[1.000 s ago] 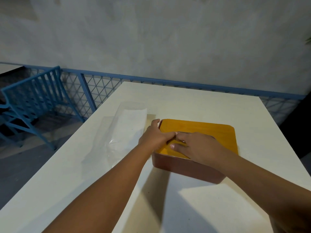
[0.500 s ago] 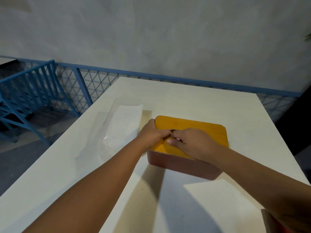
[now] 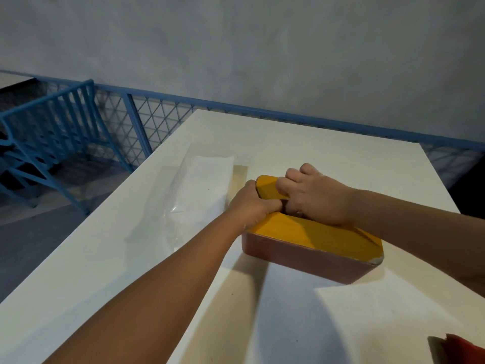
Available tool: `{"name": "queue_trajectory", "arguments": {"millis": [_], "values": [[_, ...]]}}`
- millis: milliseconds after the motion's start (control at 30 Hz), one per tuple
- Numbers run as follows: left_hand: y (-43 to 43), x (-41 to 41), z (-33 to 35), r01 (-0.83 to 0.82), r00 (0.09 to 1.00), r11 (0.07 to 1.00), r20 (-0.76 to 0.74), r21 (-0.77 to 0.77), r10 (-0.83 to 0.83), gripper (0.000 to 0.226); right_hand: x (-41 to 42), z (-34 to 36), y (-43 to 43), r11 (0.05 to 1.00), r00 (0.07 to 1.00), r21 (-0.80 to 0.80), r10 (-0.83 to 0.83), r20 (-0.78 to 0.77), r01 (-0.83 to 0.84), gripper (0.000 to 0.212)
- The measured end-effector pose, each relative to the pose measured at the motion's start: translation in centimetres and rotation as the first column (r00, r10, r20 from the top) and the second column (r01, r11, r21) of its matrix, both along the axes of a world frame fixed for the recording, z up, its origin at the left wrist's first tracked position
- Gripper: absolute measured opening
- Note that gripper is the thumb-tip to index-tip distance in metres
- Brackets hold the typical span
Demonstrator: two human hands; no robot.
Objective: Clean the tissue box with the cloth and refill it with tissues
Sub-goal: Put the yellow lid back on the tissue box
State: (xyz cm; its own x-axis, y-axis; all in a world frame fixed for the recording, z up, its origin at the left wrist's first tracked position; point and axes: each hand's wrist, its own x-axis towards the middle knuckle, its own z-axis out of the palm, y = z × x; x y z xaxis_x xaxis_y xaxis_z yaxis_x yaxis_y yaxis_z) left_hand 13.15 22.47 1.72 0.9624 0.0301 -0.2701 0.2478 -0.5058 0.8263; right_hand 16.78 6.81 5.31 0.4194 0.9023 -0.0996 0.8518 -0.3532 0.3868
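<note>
On top of the tissue box point(image 3: 315, 237), your 2 hands meet at its dark slot point(image 3: 286, 206) — left hand point(image 3: 252, 206) and right hand point(image 3: 317, 198) both curl their fingers down into it, clamped on the yellow top. The box sits flat on the white table point(image 3: 315, 153). Just beside it, to your left, lies the clear-wrapped tissue pack point(image 3: 202, 185); a red cloth point(image 3: 462, 349) shows at the near right corner — well apart.

Smooth wood-look lid point(image 3: 322, 232) on tissue box point(image 3: 301, 261), glossy plastic tissue pack point(image 3: 199, 190), matt wht table point(image 3: 288, 324).
</note>
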Motion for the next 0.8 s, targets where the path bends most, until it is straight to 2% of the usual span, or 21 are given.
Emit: {"name": "queue_trajectory", "arguments": {"millis": [133, 233, 367, 467, 633, 733, 800], "values": [[0.0, 0.1, -0.1, 0.000, 1.000, 1.000, 0.006, 0.008, 0.000, 0.055, 0.1, -0.3, 0.1, 1.000, 1.000, -0.013, -0.014, -0.003, 0.014, 0.015], [0.0, 0.1, -0.1, -0.002, 1.000, 1.000, 0.009, 0.013, 0.002, 0.055, 0.1, -0.3, -0.1, 0.999, 0.999, -0.031, -0.034, -0.034, 0.033, 0.018], [0.0, 0.0, -0.1, -0.007, 1.000, 1.000, 0.006, -0.004, 0.007, 0.057, 0.1, -0.2, -0.6, 0.999, 0.999, -0.051, 0.017, 0.029, -0.016, 0.021], [0.0, 0.0, -0.2, -0.006, 1.000, 1.000, 0.010, -0.016, 0.006, 0.059, 0.3, -0.4, -1.3, 1.000, 0.999, 0.002, 0.030, 0.041, -0.030, 0.029], [0.0, 0.0, -0.1, -0.005, 1.000, 1.000, 0.014, -0.003, 0.005, 0.055, -0.1, -0.8, -0.3, 0.999, 0.998, -0.018, -0.036, 0.047, 0.037, 0.019], [0.0, 0.0, -0.2, -0.006, 1.000, 1.000, 0.021, 0.001, 0.006, 0.054, 0.2, -1.0, -0.2, 0.996, 0.998, -0.073, -0.044, 0.044, 0.047, 0.026], [0.0, 0.1, -0.2, -0.006, 1.000, 1.000, 0.023, -0.004, 0.006, 0.054, 0.1, -0.8, -0.1, 0.999, 1.000, -0.040, 0.002, 0.030, -0.001, 0.025]]}}
